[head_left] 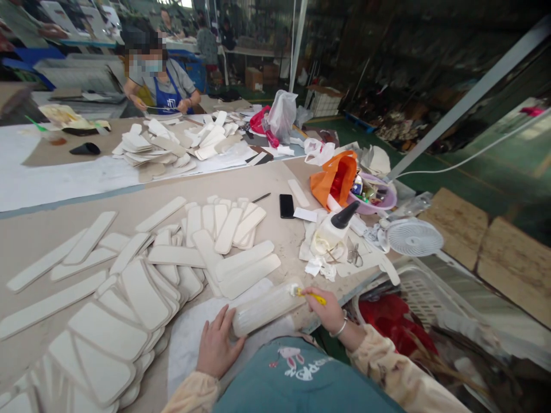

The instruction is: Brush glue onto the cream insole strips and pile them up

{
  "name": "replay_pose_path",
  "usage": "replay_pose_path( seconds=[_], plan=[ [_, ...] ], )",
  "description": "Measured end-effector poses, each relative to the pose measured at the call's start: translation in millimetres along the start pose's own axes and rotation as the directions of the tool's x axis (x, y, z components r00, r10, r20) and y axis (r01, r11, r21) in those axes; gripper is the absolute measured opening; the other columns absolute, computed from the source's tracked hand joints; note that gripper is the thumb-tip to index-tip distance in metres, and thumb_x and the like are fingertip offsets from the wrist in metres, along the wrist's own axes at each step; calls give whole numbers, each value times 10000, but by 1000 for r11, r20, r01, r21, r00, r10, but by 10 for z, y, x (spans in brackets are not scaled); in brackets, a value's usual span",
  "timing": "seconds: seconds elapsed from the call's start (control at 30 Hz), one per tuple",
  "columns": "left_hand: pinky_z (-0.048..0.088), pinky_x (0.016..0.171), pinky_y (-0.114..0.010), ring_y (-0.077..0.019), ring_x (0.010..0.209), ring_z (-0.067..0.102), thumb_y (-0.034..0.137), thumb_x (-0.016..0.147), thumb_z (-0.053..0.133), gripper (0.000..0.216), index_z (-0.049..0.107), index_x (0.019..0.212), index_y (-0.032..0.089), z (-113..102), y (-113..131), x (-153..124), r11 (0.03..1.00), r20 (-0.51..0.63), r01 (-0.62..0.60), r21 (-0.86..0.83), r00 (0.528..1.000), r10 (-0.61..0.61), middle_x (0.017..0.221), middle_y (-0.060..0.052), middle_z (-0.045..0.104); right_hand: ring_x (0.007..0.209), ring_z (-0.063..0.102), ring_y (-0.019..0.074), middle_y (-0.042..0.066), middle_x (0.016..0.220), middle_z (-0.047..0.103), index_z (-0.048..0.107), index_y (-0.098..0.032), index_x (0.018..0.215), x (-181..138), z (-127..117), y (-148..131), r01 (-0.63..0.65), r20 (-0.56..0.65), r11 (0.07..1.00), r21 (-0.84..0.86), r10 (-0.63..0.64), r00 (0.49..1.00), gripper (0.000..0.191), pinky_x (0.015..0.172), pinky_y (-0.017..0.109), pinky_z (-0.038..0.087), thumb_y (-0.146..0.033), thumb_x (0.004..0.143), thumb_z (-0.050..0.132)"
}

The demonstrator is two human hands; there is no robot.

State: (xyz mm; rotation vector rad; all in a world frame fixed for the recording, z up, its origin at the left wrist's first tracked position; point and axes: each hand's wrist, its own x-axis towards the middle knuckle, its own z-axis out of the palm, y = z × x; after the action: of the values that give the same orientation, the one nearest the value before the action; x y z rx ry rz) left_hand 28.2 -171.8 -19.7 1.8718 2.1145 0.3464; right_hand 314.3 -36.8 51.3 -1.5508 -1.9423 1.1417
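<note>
In my right hand [328,310] is a small brush with a yellow handle [316,296]. Its white-coated bristles touch the far right end of a long, pale strip [267,307] with rounded ends, whose surface looks wet. My left hand [220,343] lies with spread fingers at the strip's left end, the fingertips touching its edge. Under the strip is a white sheet [185,332]. Just beyond it lie two similar pale pieces [249,275]. A large overlapping pile of cream-coloured pieces [107,327] spreads to the left of my left hand.
A white bottle with a black nozzle [327,232] stands tilted beyond my right hand, near scissors [355,255] and a phone [286,206]. An orange bag [333,180], purple basin [379,195] and white fan [414,237] sit farther right. Across the table a person [161,86] works.
</note>
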Motion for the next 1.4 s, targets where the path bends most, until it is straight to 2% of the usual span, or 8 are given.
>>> replay_pose_path(
  seconds=[0.13,0.27,0.43,0.6,0.83,1.07,1.23,1.4],
  plan=[
    [273,985,-503,-266,1177,425,420,731,509,601,370,1273,201,-4,15,-4,999,26,22,-28,999,-21,1335,-133,416,700,648,164,30,773,696,643,-201,927,-46,-136,6,134,-42,947,-292,-153,987,266,664,262,494,-300,838,412],
    [255,1004,-497,-257,1197,406,411,710,539,635,359,1282,202,-57,64,-21,997,55,51,-52,997,-48,1333,-126,419,804,650,169,60,908,700,642,-194,947,-134,97,-182,311,140,844,-437,-278,950,269,743,260,479,-230,833,401],
    [266,1002,-475,-250,1197,404,433,693,559,661,367,1276,188,-84,106,-33,997,69,65,-51,996,-61,1320,-127,430,788,644,141,39,869,701,646,-200,955,-127,450,-478,436,372,897,-78,-379,847,263,729,223,467,-262,846,415],
    [291,980,-475,-252,1178,424,447,704,544,644,376,1271,193,-68,112,-47,997,52,61,-48,997,-58,1307,-124,443,494,572,91,-41,541,623,659,-195,913,-42,698,-579,125,500,974,190,-205,841,245,530,182,453,-283,819,451],
    [246,1014,-491,-252,1204,403,402,693,559,644,379,1273,188,-95,133,-34,995,78,90,-32,993,-87,1319,-128,438,431,513,102,-47,448,541,662,-173,849,55,280,-246,-112,310,968,223,39,950,247,453,193,410,-308,775,469],
    [225,1027,-510,-253,1136,472,493,722,530,656,377,1294,210,-248,-2,-11,1000,66,25,3,998,-25,1236,-106,532,459,498,120,-25,531,553,621,-180,915,-87,-347,132,-89,44,963,253,81,996,299,451,229,419,-415,790,485],
    [389,914,-379,-216,990,548,415,821,426,395,542,1127,195,-372,-205,447,997,-23,12,72,1000,-10,1071,-93,605,508,511,124,-5,611,564,597,-178,953,-220,-388,136,-48,-160,946,320,104,982,289,479,229,441,-403,802,497],
    [403,864,-316,-201,983,529,309,806,471,309,556,1073,180,-313,-153,1065,985,178,-74,158,983,45,1044,-90,574,565,552,141,14,649,587,594,-174,964,-294,-441,159,35,-204,957,288,26,979,253,535,237,472,-357,811,509]
  ],
)
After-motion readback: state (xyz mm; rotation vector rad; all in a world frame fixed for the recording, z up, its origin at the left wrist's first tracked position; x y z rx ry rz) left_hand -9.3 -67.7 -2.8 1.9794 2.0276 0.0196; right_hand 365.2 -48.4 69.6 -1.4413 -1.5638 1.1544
